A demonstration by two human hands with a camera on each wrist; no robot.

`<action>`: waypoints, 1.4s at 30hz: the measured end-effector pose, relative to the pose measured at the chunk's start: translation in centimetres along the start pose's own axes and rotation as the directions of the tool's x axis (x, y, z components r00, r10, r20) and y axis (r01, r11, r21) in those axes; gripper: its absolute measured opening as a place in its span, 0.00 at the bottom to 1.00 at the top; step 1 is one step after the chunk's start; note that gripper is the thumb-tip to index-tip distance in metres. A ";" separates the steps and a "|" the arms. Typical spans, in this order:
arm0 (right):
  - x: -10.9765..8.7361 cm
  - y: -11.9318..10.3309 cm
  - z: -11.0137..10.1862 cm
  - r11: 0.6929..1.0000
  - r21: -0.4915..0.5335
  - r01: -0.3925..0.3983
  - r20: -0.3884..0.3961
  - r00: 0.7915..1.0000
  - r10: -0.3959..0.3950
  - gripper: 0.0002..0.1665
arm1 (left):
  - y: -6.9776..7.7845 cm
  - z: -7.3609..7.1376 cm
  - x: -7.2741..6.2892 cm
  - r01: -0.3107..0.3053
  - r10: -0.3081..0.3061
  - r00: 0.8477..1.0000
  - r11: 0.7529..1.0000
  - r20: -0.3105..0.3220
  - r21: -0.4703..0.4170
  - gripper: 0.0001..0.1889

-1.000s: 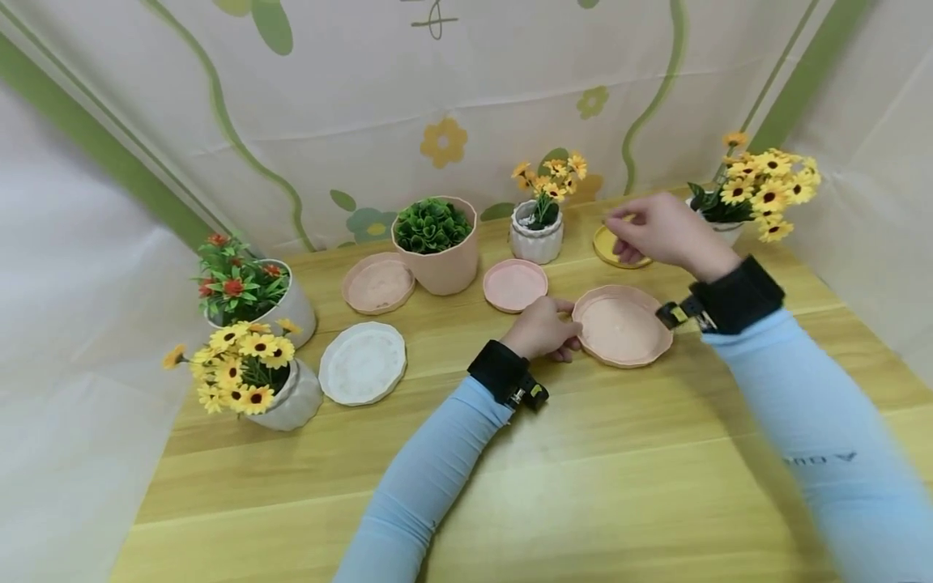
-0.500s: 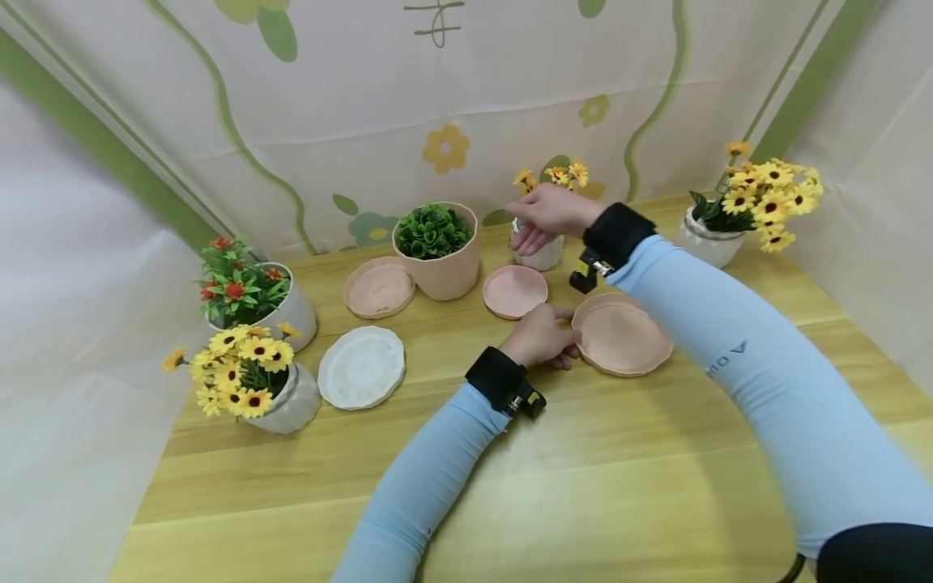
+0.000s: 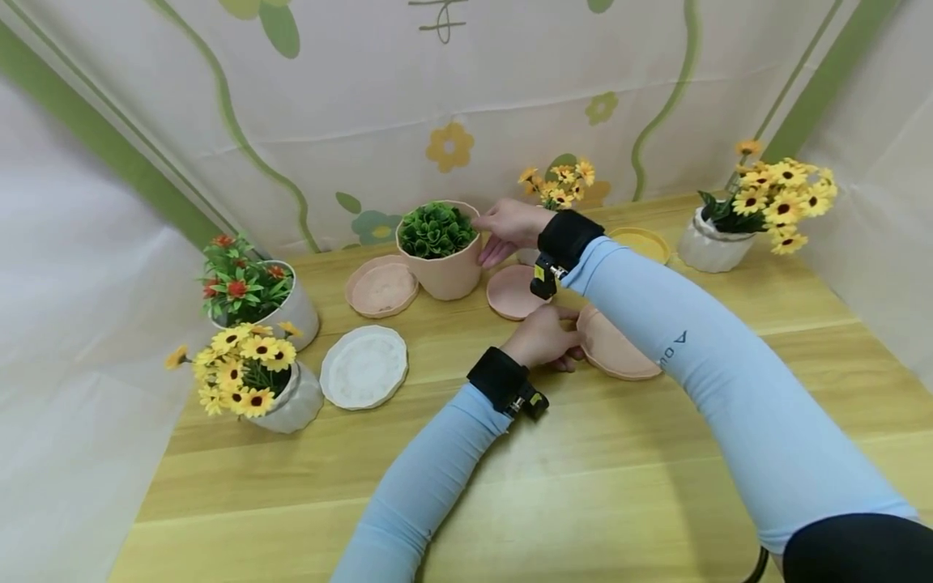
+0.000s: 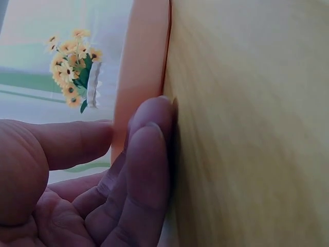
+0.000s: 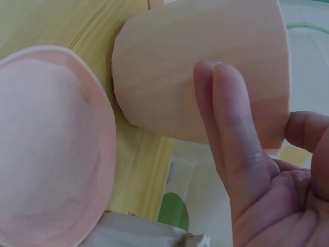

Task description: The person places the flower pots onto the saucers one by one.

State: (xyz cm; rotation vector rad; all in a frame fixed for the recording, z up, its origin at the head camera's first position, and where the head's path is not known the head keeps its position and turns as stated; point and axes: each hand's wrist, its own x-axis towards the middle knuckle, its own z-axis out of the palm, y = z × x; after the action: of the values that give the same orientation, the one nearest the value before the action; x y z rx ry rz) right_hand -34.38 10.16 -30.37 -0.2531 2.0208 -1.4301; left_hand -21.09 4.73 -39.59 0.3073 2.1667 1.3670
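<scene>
My left hand (image 3: 541,336) holds the left edge of a large peach plant saucer (image 3: 615,350) on the table; in the left wrist view its thumb meets the rim (image 4: 139,56) and its fingers curl against the outer side. My right hand (image 3: 513,225) is at the right side of a peach flower pot (image 3: 445,277) with a green leafy plant (image 3: 436,231). In the right wrist view, two straight fingers (image 5: 231,103) lie along the pot's wall and the thumb is right at its rim. A small pink saucer (image 3: 513,293) lies below this hand. The right forearm hides part of the large saucer.
Left of the pot lie a peach saucer (image 3: 381,287) and a white one (image 3: 364,368). Two potted plants stand far left, the nearer with yellow flowers (image 3: 240,364). Behind the right hand are orange flowers (image 3: 564,186); a yellow saucer (image 3: 645,243) and white pot (image 3: 714,243) are right.
My right hand has moved left from above the yellow saucer, past the small pot of orange flowers, to the peach pot. My left hand has stayed at the large saucer's edge.
</scene>
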 end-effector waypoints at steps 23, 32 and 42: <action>0.6 -0.6 0.6 0.997 -0.062 -0.037 0.013 0.999 0.037 0.26 | -0.1 0.2 -0.1 -0.023 0.023 1.000 0.999 -0.008 -0.023 0.20; -0.4 -1.8 0.4 0.999 -0.032 -0.008 0.030 1.000 0.009 0.27 | -0.1 0.3 -0.2 -0.028 0.028 1.000 1.000 -0.011 -0.015 0.20; -4.2 -5.8 -1.6 1.000 -0.001 0.004 -0.001 1.000 -0.004 0.28 | -0.1 0.2 -0.1 -0.036 0.037 0.999 0.998 0.015 -0.049 0.18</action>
State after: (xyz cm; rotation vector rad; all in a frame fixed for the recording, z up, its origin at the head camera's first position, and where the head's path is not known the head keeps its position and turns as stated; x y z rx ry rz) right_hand -33.29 11.21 -23.18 -0.2576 2.0225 -1.4322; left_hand -20.89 4.84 -39.69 0.3392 2.1206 1.4307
